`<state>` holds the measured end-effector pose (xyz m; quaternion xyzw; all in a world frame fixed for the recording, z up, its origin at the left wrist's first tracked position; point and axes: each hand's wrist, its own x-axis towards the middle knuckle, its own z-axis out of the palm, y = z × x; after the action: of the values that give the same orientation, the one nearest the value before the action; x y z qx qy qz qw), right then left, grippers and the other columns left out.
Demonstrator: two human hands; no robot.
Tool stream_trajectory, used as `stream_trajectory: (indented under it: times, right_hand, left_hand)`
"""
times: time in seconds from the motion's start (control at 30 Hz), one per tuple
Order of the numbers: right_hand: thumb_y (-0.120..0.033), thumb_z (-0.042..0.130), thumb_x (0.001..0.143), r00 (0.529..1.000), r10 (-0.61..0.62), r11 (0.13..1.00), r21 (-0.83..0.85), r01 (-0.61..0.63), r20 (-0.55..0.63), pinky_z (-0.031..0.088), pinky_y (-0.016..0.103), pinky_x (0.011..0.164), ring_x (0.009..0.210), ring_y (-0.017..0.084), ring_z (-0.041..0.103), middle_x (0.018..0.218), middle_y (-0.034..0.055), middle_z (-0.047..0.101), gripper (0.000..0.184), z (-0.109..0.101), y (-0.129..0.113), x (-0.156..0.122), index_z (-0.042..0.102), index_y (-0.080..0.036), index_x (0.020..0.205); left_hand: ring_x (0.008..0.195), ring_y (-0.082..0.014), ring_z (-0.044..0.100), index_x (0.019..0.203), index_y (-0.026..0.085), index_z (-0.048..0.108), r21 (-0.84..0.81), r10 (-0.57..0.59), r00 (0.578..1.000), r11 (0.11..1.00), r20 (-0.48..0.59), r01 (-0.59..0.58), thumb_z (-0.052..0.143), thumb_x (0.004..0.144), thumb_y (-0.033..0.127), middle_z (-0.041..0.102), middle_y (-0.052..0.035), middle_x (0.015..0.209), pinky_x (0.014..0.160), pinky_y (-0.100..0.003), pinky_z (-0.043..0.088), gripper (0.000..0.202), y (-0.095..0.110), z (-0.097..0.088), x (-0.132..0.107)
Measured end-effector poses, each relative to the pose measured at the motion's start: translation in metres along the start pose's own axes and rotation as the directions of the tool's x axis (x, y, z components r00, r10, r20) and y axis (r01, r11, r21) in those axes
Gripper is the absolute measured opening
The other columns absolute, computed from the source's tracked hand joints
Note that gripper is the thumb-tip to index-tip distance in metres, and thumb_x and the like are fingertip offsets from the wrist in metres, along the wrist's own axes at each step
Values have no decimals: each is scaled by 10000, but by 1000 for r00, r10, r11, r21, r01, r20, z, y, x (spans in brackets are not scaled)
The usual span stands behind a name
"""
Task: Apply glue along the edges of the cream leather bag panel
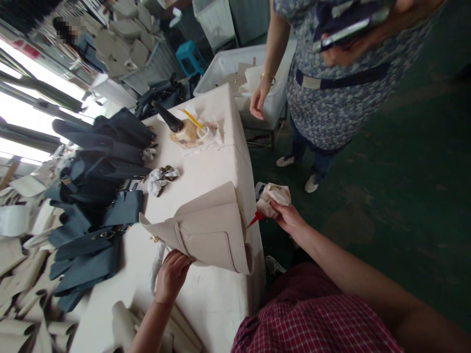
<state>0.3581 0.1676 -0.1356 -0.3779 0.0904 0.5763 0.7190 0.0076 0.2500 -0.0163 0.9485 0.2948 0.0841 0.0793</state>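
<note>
A beige leather bag (209, 230) lies on its side on the white worktable (213, 162). My left hand (172, 274) grips its near lower edge, fingers curled under the leather. Off the table's right edge, my right hand (285, 215) is closed on a crumpled stained cloth (275, 197), and a red-tipped tool (255, 219) sticks out from the same grip toward the bag's side.
Dark blue bags (99, 196) are piled along the table's left. A black-handled brush with a glue pot (187, 131) and a balled rag (160, 179) sit farther back. Another person in a patterned top (331, 88) stands beyond the table beside a white bin (239, 73). Beige pieces (22, 294) lie left.
</note>
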Motion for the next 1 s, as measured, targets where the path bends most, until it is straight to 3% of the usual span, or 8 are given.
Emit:
stream_trajectory:
  times: [0.13, 0.47, 0.73, 1.0]
  right_hand:
    - [-204, 893, 492, 1000, -6, 1000, -6, 6, -9, 573, 314, 812, 902, 186, 693, 960, -28, 739, 560, 3, -3, 4, 659, -260, 998]
    - [-187, 887, 495, 995, 94, 995, -26, -95, -28, 585, 308, 748, 801, 191, 703, 884, -1, 750, 475, -7, 22, -26, 689, -225, 925]
    - [-286, 892, 518, 996, 91, 996, -8, -91, -8, 569, 233, 683, 779, 151, 697, 895, -22, 743, 478, -12, 6, -26, 673, -265, 943]
    - [-309, 883, 549, 994, 109, 994, 14, -109, -8, 593, 291, 780, 893, 186, 700, 984, 4, 735, 501, -21, 0, -24, 650, -275, 991]
  left_hand:
    - [662, -179, 543, 659, 198, 563, 8, 6, 1000, 1000, 2, -6, 580, 876, 186, 572, -22, 616, 629, -277, 455, 218, 0, 0, 1]
    - [672, -178, 543, 615, 202, 538, 14, -43, 999, 999, 30, 43, 575, 881, 220, 565, -26, 625, 632, -288, 459, 270, -7, 6, -3]
    - [661, -184, 563, 611, 207, 532, 6, -63, 998, 998, 17, 63, 569, 886, 276, 575, -24, 624, 611, -285, 456, 285, -10, 0, 4]
    - [648, -184, 574, 602, 200, 515, 3, -70, 998, 998, 0, 70, 589, 870, 279, 581, -26, 629, 583, -275, 460, 289, -10, -4, 7]
